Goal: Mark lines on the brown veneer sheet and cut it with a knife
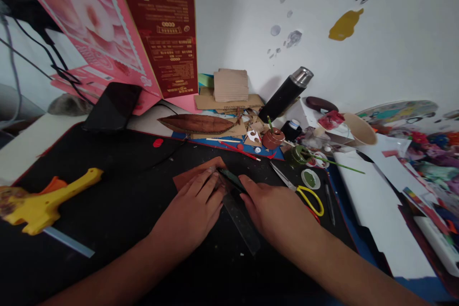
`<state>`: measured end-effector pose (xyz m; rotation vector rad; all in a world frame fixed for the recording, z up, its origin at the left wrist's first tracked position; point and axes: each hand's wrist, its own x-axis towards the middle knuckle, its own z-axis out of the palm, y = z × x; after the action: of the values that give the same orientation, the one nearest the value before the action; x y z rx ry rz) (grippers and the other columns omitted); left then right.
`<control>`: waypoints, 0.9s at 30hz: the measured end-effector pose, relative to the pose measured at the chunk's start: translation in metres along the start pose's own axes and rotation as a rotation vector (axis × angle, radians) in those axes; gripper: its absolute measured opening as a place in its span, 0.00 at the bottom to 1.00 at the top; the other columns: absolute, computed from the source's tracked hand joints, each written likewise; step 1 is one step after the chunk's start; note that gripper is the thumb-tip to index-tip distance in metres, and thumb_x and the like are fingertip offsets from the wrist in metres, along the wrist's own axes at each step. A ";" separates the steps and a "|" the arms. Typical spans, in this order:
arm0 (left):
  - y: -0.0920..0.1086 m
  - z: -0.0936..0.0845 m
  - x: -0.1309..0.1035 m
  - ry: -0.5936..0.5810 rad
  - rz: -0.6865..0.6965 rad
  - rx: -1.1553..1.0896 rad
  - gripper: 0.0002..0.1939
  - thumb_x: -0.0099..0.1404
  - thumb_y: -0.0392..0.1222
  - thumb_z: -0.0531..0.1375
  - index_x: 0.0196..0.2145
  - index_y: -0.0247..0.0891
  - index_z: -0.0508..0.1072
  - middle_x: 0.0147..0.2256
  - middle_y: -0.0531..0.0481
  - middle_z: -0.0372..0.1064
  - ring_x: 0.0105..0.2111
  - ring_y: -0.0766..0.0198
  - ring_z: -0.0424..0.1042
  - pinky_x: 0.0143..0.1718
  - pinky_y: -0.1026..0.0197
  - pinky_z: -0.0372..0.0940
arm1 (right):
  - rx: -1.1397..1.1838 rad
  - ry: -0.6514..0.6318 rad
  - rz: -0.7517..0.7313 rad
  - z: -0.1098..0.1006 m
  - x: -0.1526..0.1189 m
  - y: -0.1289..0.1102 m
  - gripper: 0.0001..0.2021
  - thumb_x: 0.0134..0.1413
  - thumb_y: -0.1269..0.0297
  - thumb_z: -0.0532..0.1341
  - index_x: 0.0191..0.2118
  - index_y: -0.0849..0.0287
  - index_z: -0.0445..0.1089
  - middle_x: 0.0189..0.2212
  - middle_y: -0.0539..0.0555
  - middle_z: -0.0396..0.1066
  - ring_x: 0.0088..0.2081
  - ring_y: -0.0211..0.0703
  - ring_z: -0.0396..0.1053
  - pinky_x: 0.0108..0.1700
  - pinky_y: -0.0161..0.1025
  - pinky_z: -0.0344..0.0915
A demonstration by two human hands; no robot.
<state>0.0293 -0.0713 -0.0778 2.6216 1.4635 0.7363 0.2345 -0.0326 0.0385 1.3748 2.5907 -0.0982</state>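
Observation:
Near the middle of the black mat point(125, 229), my left hand point(195, 205) is closed, its fingertips bent down and holding a clear ruler point(242, 222) against a reddish-brown sheet point(186, 175). The ruler runs out from under those fingers toward the lower right. My right hand point(270, 205) grips a dark utility knife point(231, 179), whose tip points at the left fingertips over the sheet. Exactly where the blade meets the sheet is hard to make out. Beside my right hand lie yellow-handled scissors point(310, 199), partly open.
A yellow glue gun point(53, 203) lies at the left. Behind my hands sit a brown leaf-shaped piece point(197, 124), cardboard point(231, 85), a black flask point(287, 93), a brown paint jar point(273, 138) and a green one point(297, 157). A pen point(330, 204) lies on the right.

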 end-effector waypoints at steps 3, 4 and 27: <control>-0.001 0.001 0.000 0.005 0.009 -0.004 0.20 0.80 0.40 0.54 0.63 0.35 0.76 0.65 0.33 0.73 0.68 0.40 0.70 0.63 0.37 0.73 | -0.019 -0.024 -0.005 -0.002 0.001 -0.004 0.22 0.72 0.67 0.58 0.65 0.67 0.74 0.33 0.62 0.84 0.27 0.55 0.82 0.26 0.43 0.42; -0.001 0.001 0.000 0.004 0.009 -0.003 0.20 0.80 0.40 0.54 0.63 0.35 0.76 0.65 0.33 0.72 0.67 0.40 0.70 0.63 0.36 0.73 | -0.036 -0.031 -0.010 -0.003 0.001 -0.005 0.22 0.71 0.68 0.58 0.66 0.67 0.74 0.32 0.62 0.84 0.27 0.54 0.82 0.26 0.43 0.41; -0.002 -0.004 0.003 -0.008 0.035 0.058 0.17 0.80 0.41 0.54 0.56 0.34 0.79 0.61 0.34 0.76 0.65 0.40 0.72 0.61 0.39 0.73 | -0.075 -0.217 0.014 -0.019 0.008 -0.010 0.24 0.71 0.72 0.60 0.69 0.67 0.69 0.37 0.64 0.85 0.32 0.53 0.82 0.25 0.43 0.45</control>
<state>0.0271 -0.0689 -0.0734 2.6964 1.4624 0.6961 0.2191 -0.0281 0.0552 1.2796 2.3819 -0.1384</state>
